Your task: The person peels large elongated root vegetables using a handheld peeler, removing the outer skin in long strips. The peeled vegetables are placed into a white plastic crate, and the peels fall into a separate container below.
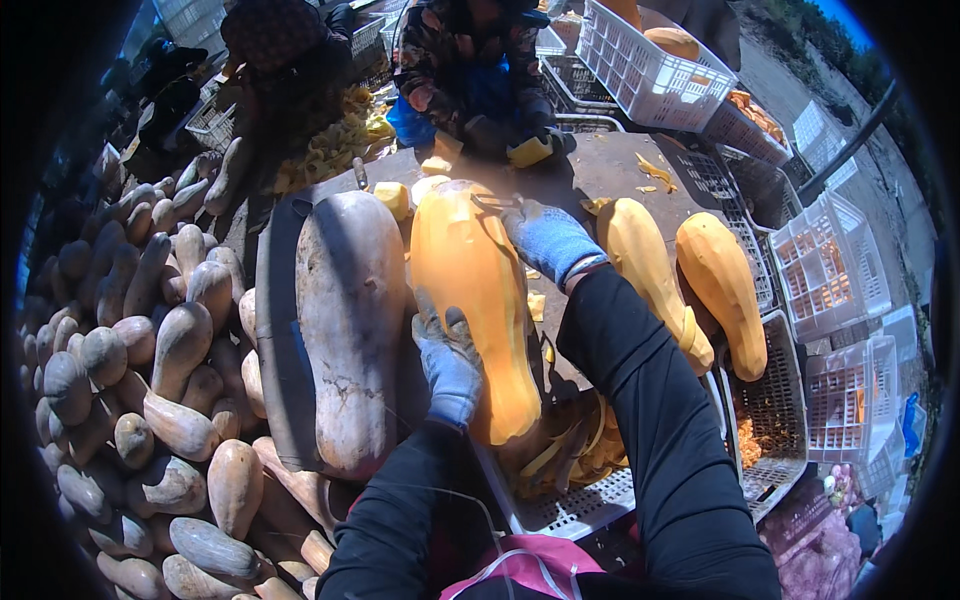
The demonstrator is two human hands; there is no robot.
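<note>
A large peeled orange squash (472, 300) lies lengthwise in front of me on a worn board (559, 169). My left hand (448, 360), in a blue and grey work glove, rests against its left side near the narrower end. My gloved right hand (547, 236) grips a peeler (495, 201), whose metal end is at the squash's upper right. An unpeeled greyish squash (351, 330) lies to the left. On the right are two more peeled squashes (649, 270) (721, 285). Cut yellow pieces (391, 199) and a dark-handled tool (361, 174) lie beyond.
Unpeeled squashes (184, 345) are heaped at the left. A white crate (577, 510) of peelings stands below the board's near edge. Plastic crates (829, 262) line the right. Across the board, a person (465, 82) in floral sleeves handles a cut piece (530, 152); another person (289, 52) is farther left.
</note>
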